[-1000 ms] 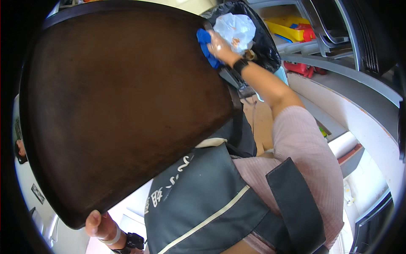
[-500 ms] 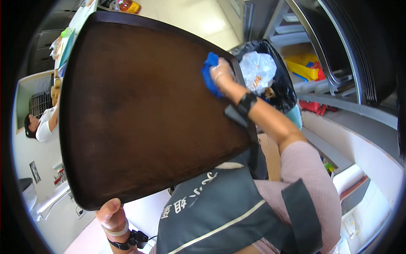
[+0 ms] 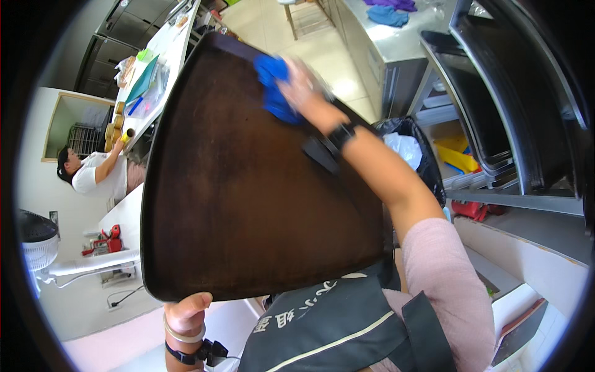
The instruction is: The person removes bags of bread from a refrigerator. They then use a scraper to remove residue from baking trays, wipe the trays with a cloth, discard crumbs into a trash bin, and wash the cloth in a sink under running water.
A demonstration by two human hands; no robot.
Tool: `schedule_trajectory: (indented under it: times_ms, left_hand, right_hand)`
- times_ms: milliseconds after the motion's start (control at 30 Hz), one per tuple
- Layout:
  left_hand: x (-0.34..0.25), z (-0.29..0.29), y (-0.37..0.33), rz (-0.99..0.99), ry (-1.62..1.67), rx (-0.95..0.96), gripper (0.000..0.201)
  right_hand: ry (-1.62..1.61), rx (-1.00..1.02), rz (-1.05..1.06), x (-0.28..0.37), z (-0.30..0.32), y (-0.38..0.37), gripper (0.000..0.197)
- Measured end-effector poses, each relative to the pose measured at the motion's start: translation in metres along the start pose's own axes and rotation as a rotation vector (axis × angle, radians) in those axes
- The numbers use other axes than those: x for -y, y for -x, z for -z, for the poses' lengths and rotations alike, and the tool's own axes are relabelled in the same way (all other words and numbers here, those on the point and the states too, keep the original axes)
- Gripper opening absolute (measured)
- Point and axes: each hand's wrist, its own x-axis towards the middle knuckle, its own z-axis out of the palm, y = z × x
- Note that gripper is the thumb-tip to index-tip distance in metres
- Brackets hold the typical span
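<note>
We note the left hand (image 3: pixel 186 313) clamped on the near edge of the large brown tray (image 3: pixel 248 198), propping it tilted, while the right hand (image 3: pixel 304 93) presses a blue cloth (image 3: pixel 276 87) near its far edge.

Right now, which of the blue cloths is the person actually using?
The blue cloth pressed under the right hand on the dark tray; the other blue cloth lies untouched on the steel counter.
</note>
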Motion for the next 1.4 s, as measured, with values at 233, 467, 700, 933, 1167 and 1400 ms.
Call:
schedule_trajectory:
  times_ms: [233, 467, 700, 933, 1167, 1400]
  left_hand:
    - [0.024, 0.004, -0.007, 0.064, 0.088, -0.287, 0.03]
    - [0.04, 0.023, -0.023, 0.027, 0.033, -0.14, 0.049]
    - [0.034, 0.043, -0.05, 0.021, 0.102, -0.123, 0.049]
    - [0.038, 0.081, -0.069, 0.018, 0.201, -0.075, 0.049]
    - [0.045, 0.086, -0.129, 0.064, 0.395, 0.105, 0.049]
    - [0.054, 0.02, -0.2, 0.265, 0.754, 0.546, 0.053]
  right_hand:
    - [0.453, 0.268, -0.991, -0.083, 0.145, 0.32, 0.049]
    - [0.226, 0.536, -1.286, -0.026, 0.217, 0.269, 0.034]
    - [0.506, 0.233, -1.109, -0.005, 0.193, 0.19, 0.043]
    - [0.585, 0.011, -0.76, 0.087, 0.213, 0.082, 0.03]
    - [0.968, 0.013, -0.723, 0.147, 0.284, 0.035, 0.02]
    - [1.254, -0.064, -0.989, 0.138, 0.353, 0.02, 0.027]
